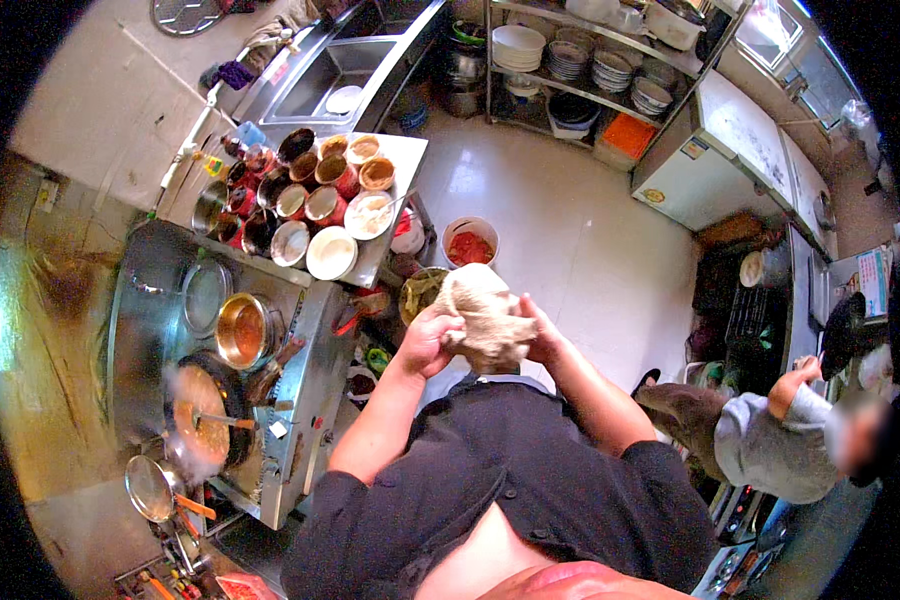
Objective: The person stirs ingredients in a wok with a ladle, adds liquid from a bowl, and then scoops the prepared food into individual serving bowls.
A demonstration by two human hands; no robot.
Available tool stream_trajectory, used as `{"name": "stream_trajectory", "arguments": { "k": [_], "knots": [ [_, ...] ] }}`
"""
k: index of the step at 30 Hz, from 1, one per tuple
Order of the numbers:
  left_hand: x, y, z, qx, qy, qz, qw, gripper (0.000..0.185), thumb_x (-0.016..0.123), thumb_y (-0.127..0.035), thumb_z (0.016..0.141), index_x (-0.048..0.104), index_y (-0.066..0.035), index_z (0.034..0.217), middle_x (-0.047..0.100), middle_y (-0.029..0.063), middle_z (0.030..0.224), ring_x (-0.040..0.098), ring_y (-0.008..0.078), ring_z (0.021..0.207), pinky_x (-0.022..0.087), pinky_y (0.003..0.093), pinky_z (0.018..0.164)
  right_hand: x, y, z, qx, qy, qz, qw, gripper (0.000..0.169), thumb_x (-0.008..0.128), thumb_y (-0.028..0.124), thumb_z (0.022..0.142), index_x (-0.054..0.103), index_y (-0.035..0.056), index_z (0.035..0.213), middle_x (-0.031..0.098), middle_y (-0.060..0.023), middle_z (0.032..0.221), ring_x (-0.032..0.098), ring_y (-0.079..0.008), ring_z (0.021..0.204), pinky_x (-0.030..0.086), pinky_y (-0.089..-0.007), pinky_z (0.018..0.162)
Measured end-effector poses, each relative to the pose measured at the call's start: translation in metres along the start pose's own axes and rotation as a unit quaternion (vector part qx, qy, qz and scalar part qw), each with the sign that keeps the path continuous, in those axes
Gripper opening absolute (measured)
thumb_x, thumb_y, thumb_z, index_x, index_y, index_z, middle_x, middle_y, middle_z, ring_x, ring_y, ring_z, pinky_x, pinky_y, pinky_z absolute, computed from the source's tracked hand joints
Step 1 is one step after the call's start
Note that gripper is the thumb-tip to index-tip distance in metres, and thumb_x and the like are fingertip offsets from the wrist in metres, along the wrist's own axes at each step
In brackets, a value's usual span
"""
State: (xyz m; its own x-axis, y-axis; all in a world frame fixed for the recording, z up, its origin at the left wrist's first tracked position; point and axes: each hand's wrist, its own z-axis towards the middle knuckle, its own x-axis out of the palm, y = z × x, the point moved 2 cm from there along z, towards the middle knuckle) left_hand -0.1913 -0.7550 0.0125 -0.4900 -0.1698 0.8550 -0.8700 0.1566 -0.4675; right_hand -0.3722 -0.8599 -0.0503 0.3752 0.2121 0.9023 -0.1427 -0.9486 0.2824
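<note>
A beige cloth (487, 315), bunched and folded over, hangs in front of my chest between both hands. My left hand (431, 341) grips its left side, thumb on top. At the right edge, the fingers of my right hand (538, 330) close on the same cloth. Just beyond the cloth, a white bucket (470, 241) with something red inside stands on the floor. Partly covered by the cloth and my left hand is a metal-rimmed container (420, 292).
On the left, a steaming wok (202, 412) with a ladle and a pot of reddish liquid (241, 334) sit on the stove. Seasoning containers (326, 202) crowd the counter near the sink (345, 79). Dish shelves (592, 82) stand behind; another person (772, 442) works at right.
</note>
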Motion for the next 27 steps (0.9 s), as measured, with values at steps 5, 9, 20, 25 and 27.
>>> {"name": "stream_trajectory", "arguments": {
  "k": [5, 9, 20, 25, 27],
  "knots": [
    [0.032, -0.008, 0.110, -0.054, -0.046, 0.129, 0.989, 0.051, 0.053, 0.001, 0.076, 0.053, 0.002, 0.127, 0.065, 0.0094, 0.112, 0.064, 0.0173, 0.095, 0.051, 0.0309, 0.086, 0.008, 0.120, -0.006, -0.134, -0.060, -0.161, 0.976, 0.043, 0.067, 0.014, 0.088, 0.055, -0.0003, 0.127, 0.065, -0.0130, 0.118, 0.065, -0.0221, 0.103, 0.053, -0.0367, 0.091],
    [-0.029, -0.003, 0.193, -0.098, -0.233, 0.230, 0.940, 0.037, 0.059, -0.013, 0.087, 0.053, -0.007, 0.123, 0.061, 0.0028, 0.106, 0.060, 0.0133, 0.089, 0.050, 0.0333, 0.082, -0.014, 0.197, 0.028, -0.172, -0.152, -0.289, 0.929, 0.027, 0.059, 0.009, 0.093, 0.061, 0.0006, 0.119, 0.067, -0.0059, 0.108, 0.064, -0.0140, 0.094, 0.054, -0.0313, 0.081],
    [-0.050, -0.042, 0.368, -0.144, 0.019, -0.201, 0.969, 0.090, 0.036, -0.077, 0.087, 0.038, -0.007, 0.144, 0.051, 0.0177, 0.138, 0.054, 0.0328, 0.124, 0.046, 0.0506, 0.102, -0.013, 0.314, 0.123, -0.119, 0.052, -0.867, 0.481, 0.031, 0.064, 0.012, 0.078, 0.068, 0.0203, 0.108, 0.061, -0.0001, 0.126, 0.050, -0.0287, 0.123, 0.036, -0.0512, 0.105],
    [-0.060, -0.048, 0.402, -0.156, -0.182, 0.033, 0.970, 0.049, 0.052, -0.026, 0.095, 0.044, -0.004, 0.138, 0.056, 0.0152, 0.131, 0.057, 0.0317, 0.120, 0.049, 0.0487, 0.099, -0.041, 0.360, 0.131, -0.065, 0.001, -0.758, 0.649, 0.039, 0.071, 0.030, 0.080, 0.065, 0.0119, 0.114, 0.055, -0.0100, 0.134, 0.048, -0.0341, 0.127, 0.037, -0.0469, 0.107],
    [-0.063, -0.047, 0.410, -0.154, -0.215, 0.096, 0.960, 0.045, 0.055, -0.017, 0.093, 0.048, -0.003, 0.135, 0.059, 0.0133, 0.127, 0.058, 0.0299, 0.117, 0.049, 0.0469, 0.097, -0.068, 0.374, 0.140, -0.059, -0.088, -0.692, 0.714, 0.051, 0.073, 0.033, 0.080, 0.060, 0.0076, 0.122, 0.052, -0.0150, 0.136, 0.047, -0.0354, 0.128, 0.038, -0.0438, 0.107]
  ]
}}
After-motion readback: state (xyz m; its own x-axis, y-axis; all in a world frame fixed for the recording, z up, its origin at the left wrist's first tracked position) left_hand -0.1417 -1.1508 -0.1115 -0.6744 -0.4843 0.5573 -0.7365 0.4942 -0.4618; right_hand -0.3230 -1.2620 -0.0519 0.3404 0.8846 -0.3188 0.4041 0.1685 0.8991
